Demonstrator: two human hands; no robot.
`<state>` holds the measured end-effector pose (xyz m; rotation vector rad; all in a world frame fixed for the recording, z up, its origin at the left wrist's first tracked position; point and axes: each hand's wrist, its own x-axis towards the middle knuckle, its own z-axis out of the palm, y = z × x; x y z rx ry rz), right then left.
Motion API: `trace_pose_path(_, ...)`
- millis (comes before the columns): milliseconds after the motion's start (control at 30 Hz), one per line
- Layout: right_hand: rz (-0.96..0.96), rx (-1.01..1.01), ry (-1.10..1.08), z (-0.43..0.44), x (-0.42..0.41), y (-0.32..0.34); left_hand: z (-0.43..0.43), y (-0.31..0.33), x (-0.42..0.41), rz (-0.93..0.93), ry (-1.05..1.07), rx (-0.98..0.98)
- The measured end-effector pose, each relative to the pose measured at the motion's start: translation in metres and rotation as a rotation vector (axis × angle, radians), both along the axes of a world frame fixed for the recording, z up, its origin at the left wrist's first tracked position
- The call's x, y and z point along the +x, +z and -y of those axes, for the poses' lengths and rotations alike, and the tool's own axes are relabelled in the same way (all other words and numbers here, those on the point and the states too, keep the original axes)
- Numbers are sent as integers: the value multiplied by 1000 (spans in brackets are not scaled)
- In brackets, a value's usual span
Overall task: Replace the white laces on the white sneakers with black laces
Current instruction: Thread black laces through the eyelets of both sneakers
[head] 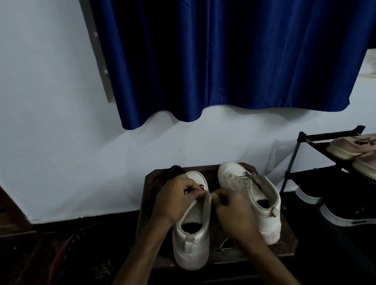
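Two white sneakers stand side by side on a small dark wooden stool point(288, 236), toes toward the wall. Over the left sneaker point(191, 240) my left hand point(175, 199) and my right hand point(233, 210) meet at the eyelets, both with curled fingers that pinch the upper and tongue; whether a lace is in them cannot be told. The right sneaker point(258, 195) has bare eyelets and its tongue pulled up. A bunch of black material, maybe the black laces point(174, 171), lies at the stool's far left corner behind my left hand.
A black shoe rack point(303, 151) stands to the right with pinkish sneakers point(370, 154) on top and black shoes point(359, 213) below. A blue curtain point(242, 51) hangs above against a white wall. The dark floor point(67, 266) lies left of the stool.
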<state>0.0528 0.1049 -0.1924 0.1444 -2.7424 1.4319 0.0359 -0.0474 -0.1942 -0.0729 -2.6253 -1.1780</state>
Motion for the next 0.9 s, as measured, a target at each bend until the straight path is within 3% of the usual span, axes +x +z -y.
trace_pose_path(200,-82,-121,-184,18,10,-8,4,-3,3,12,3,39)
trace_pose_path(333,-92,-198,-202,18,8,-12,1,-3,6,62,-67,218)
trace_pose_path(433,-83,-215,-201,18,8,-14,-1,-2,6,76,-76,215)
trace_pose_path(600,-73,-235,-161,26,20,-17,3,-6,9,122,-20,169)
trace_pose_path(667,-61,-281,-150,24,21,-20,4,-11,14,71,1,85)
trace_pose_path(767,-44,-334,-118,14,24,-30,6,-17,19,2,81,146)
trace_pose_path(900,16,-157,71,0,31,-43,4,-19,21,-47,96,118)
